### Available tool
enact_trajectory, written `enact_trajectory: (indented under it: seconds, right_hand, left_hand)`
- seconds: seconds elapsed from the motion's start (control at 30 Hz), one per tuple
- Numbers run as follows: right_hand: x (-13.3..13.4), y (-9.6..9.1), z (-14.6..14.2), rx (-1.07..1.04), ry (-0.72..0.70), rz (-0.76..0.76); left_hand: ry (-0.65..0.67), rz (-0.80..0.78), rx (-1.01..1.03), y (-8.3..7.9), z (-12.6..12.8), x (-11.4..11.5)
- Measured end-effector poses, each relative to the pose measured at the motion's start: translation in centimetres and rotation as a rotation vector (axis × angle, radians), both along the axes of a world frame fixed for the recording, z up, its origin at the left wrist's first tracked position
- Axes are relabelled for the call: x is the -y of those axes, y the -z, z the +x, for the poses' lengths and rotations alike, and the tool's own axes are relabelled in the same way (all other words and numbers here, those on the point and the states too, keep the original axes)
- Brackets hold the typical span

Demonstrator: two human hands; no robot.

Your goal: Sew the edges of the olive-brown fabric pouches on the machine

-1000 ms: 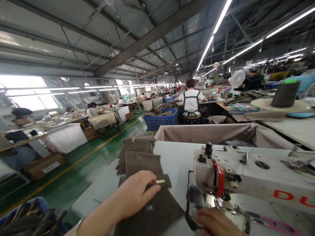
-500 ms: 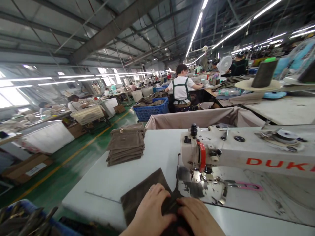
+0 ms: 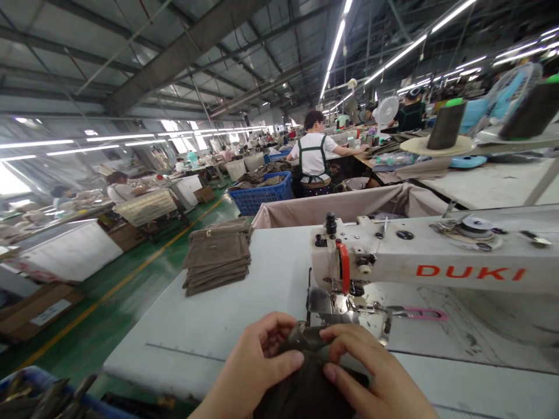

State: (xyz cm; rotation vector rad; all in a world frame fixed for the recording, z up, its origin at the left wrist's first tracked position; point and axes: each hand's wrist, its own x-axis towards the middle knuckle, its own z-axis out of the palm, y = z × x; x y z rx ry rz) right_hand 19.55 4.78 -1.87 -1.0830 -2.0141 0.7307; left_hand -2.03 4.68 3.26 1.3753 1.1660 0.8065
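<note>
My left hand [image 3: 251,366] and my right hand [image 3: 371,378] both pinch the folded top edge of a dark brown fabric piece [image 3: 308,387] near the table's front edge. The fabric bunches up between my thumbs and fingers, just in front of the presser foot [image 3: 345,302] of the white sewing machine [image 3: 419,256]. A stack of brown fabric pieces [image 3: 217,256] lies on the table to the left, apart from my hands.
The white sewing table [image 3: 244,314] carries the machine. Behind it hangs a beige cloth bin [image 3: 349,206]. A blue basket [image 3: 257,198] and a seated person in a white shirt [image 3: 315,154] are further back. Green floor aisle [image 3: 117,302] runs at left.
My hands have drawn the fabric piece off the flat table and gathered it up in front of the needle. Both hands now pinch its edge, and the view has shifted left.
</note>
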Motion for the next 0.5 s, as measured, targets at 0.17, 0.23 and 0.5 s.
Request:
enact_trajectory:
  seconds: [0.17,0.23,0.5]
  right_hand:
    - [0.3,-3.9,0.4,0.012,0.006,-0.262]
    - [0.5,-4.4,0.8,-0.010,0.034,-0.242]
    - [0.9,-5.6,1.5,-0.084,0.005,-0.236]
  left_hand:
    - [-0.107,-0.067,0.222,-1.6,0.9,1.2]
    - [-0.145,-0.041,0.263,-1.7,1.1,1.6]
    - [-0.190,-0.010,0.291,-1.4,1.2,1.8]
